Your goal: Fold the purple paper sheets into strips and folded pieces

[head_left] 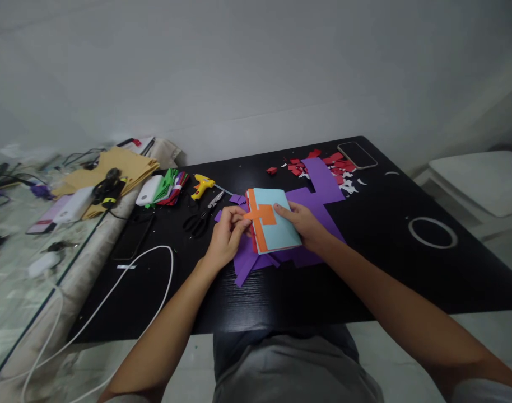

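Observation:
A light blue paper booklet [283, 232] with an orange strip along its left side and an orange tab [268, 215] on its front is held above purple paper sheets [323, 182]. My left hand [228, 235] is closed, thumb and fingers pinching the narrow left end of the orange tab at the booklet's red-edged side. On the right, my right hand [302, 224] grips the booklet, thumb on its cover and fingers behind it. Purple strips [246, 271] stick out below the booklet.
Black scissors [199, 221] and a yellow glue gun [202, 186] lie left of the hands. Red paper scraps [335, 164] and a phone [357, 155] are at the back right. A tape ring [433, 233] lies right; a white cable [171, 268] crosses the left side.

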`<state>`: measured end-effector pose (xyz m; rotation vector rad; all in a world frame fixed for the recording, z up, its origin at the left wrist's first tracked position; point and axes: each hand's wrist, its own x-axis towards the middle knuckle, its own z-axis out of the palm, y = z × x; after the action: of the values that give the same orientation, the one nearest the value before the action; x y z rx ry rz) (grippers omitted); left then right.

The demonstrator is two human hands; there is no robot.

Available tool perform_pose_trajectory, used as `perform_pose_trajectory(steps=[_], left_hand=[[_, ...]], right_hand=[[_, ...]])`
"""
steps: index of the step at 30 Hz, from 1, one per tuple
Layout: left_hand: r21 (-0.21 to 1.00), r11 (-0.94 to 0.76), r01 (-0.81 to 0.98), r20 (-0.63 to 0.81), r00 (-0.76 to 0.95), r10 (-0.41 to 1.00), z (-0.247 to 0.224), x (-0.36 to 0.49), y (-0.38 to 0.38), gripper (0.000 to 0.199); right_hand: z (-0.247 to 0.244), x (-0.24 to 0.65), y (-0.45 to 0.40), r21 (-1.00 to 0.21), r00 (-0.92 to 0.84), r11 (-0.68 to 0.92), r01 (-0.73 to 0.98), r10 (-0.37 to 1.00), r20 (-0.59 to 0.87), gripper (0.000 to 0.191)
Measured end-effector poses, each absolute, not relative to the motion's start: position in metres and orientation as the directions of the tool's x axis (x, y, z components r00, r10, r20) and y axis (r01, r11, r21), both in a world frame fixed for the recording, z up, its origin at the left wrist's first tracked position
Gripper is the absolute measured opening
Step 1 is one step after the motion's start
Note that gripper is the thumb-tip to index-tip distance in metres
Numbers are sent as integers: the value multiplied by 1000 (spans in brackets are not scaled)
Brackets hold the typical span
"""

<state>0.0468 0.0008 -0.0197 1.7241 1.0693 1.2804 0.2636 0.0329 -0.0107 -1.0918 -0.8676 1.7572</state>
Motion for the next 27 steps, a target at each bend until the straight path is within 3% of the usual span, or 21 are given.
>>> perform_pose_trajectory(steps=[12,18,23,27], left_hand=[[888,-370,274,361,86,929,-23,50,-4,28],[747,-441,497,428,148,892,-15,45,-3,26],[696,-452,558,437,170,883,-16,45,-1,18],[724,-421,546,430,120,895,-20,45,-1,16]], right_hand=[[-13,265,33,-902,-243,-321,-290,936,-255,39],[-14,266,33,-950,-128,-208,-232,975,-182,39],[-14,267,33,-952,-123,-218,-216,973,-195,40],[-14,267,35,-935,-159,-261,-240,961,-227,36]])
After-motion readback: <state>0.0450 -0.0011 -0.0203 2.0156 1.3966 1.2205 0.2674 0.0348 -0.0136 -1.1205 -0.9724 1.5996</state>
